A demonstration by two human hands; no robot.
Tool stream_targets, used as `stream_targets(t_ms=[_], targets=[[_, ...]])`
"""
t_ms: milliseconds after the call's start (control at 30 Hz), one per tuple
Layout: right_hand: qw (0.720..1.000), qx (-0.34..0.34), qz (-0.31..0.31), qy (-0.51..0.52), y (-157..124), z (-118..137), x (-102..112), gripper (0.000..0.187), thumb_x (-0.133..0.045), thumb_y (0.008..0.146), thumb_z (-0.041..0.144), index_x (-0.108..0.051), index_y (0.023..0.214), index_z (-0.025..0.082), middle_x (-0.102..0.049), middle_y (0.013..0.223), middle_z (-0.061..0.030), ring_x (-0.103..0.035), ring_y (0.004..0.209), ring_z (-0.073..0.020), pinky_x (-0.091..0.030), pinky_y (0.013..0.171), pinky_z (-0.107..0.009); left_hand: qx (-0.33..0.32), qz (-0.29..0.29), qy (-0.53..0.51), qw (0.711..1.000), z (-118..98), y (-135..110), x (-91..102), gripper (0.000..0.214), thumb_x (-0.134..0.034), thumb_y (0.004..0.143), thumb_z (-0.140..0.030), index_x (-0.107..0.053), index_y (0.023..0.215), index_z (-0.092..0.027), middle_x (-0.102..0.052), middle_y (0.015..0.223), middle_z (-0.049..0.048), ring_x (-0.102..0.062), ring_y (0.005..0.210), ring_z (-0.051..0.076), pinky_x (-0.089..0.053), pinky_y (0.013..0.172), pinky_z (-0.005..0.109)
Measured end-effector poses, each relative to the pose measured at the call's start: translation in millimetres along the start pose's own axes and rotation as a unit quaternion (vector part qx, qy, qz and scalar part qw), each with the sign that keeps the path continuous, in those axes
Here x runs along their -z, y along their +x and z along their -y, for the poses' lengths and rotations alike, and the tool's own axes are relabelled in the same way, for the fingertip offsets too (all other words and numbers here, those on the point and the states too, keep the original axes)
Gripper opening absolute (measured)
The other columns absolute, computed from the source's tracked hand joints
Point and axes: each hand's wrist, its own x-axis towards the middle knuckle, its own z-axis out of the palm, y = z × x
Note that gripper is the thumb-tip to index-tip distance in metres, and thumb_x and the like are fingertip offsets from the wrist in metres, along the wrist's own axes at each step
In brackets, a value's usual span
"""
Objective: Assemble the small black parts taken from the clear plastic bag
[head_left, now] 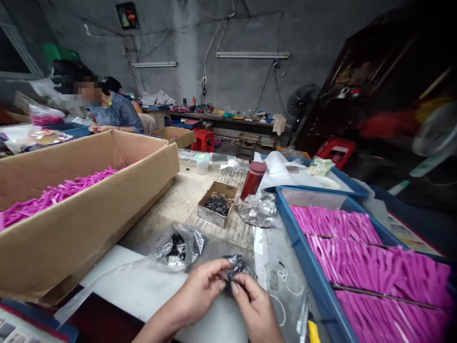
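Note:
Low in the middle of the view, my left hand [202, 290] and my right hand [255, 307] meet over the table. Both pinch a small crumpled clear plastic bag [237, 267] with dark bits inside, fingers closed on it. Just to the left lies another clear bag of small black parts [178, 247]. Further back sits a small open cardboard box of black parts [217, 204].
A big cardboard box [82, 224] of pink sticks fills the left. A blue tray [314, 276] of pink sticks fills the right. A dark red flask [253, 180], a crumpled foil bag [257, 212] and a small clear jar [202, 163] stand behind. A person sits at the far left.

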Motion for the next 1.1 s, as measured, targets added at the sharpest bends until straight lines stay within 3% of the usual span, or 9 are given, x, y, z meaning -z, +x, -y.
stream_targets(t_ms=[133,300,433,567,800,933,1100], targets=[[0.998,0.025,-0.023,-0.050,-3.8,-6.0,-1.9,0.014,-0.040,0.076,0.024,-0.053,0.075,0.018,-0.059,0.069,-0.0029,-0.054,0.066,-0.0164,-0.041,0.058,-0.022,-0.019,-0.010,0.091,0.996,-0.3,-2.4,-10.8,0.025,-0.042,0.066,-0.007,-0.055,0.083,-0.019,-0.058,0.074,-0.0004,-0.049,0.068,0.012,-0.038,0.065,0.020],[0.994,0.035,-0.048,-0.096,-6.9,-13.2,-1.9,0.014,-0.038,0.076,0.024,-0.052,0.073,0.019,-0.058,0.066,-0.0020,-0.054,0.063,-0.0155,-0.041,0.055,-0.021,0.030,-0.051,0.002,0.998,10.3,1.0,-20.1,0.026,-0.044,0.064,-0.008,-0.054,0.087,-0.017,-0.054,0.065,-0.0015,-0.047,0.061,0.011,-0.038,0.058,0.019],[0.994,0.027,-0.057,-0.087,-7.7,-15.2,-3.8,0.017,-0.037,0.077,0.026,-0.051,0.072,0.018,-0.057,0.062,-0.0019,-0.054,0.059,-0.0148,-0.041,0.053,-0.020,0.073,-0.036,-0.067,0.994,16.6,4.0,-24.3,0.012,-0.045,0.063,-0.011,-0.055,0.070,-0.012,-0.046,0.052,-0.0036,-0.041,0.050,0.008,-0.034,0.048,0.018],[0.994,0.018,-0.068,-0.082,-8.3,-15.0,-4.4,0.018,-0.037,0.077,0.027,-0.051,0.071,0.018,-0.057,0.061,-0.0014,-0.054,0.058,-0.0148,-0.041,0.052,-0.020,0.086,-0.033,-0.034,0.995,18.1,4.6,-24.9,0.011,-0.044,0.064,-0.014,-0.052,0.057,-0.011,-0.040,0.046,-0.0049,-0.037,0.045,0.007,-0.029,0.044,0.017],[0.984,0.004,-0.068,-0.163,8.0,-12.9,19.5,0.017,-0.038,0.077,0.024,-0.053,0.075,0.018,-0.058,0.067,-0.0023,-0.054,0.064,-0.0158,-0.041,0.057,-0.022,0.058,-0.047,0.037,0.997,23.3,5.8,-15.5,0.012,-0.041,0.067,-0.015,-0.049,0.059,-0.014,-0.038,0.049,-0.0053,-0.036,0.049,0.008,-0.028,0.047,0.017],[0.965,0.031,-0.009,-0.259,19.1,-10.6,25.7,0.019,-0.037,0.076,0.017,-0.055,0.072,0.018,-0.057,0.068,-0.0028,-0.053,0.068,-0.0167,-0.039,0.061,-0.024,0.051,-0.055,0.065,0.995,28.2,6.3,-11.4,0.014,-0.038,0.068,-0.016,-0.049,0.059,-0.015,-0.039,0.051,-0.0051,-0.036,0.051,0.009,-0.029,0.049,0.017],[0.918,0.053,0.079,-0.386,24.8,-9.6,19.3,0.020,-0.040,0.071,0.009,-0.057,0.070,0.019,-0.058,0.071,-0.0038,-0.053,0.071,-0.0179,-0.036,0.064,-0.026,0.053,-0.052,0.072,0.995,29.5,6.6,-10.9,0.013,-0.038,0.068,-0.015,-0.048,0.059,-0.015,-0.039,0.051,-0.0050,-0.037,0.052,0.009,-0.030,0.051,0.017]])
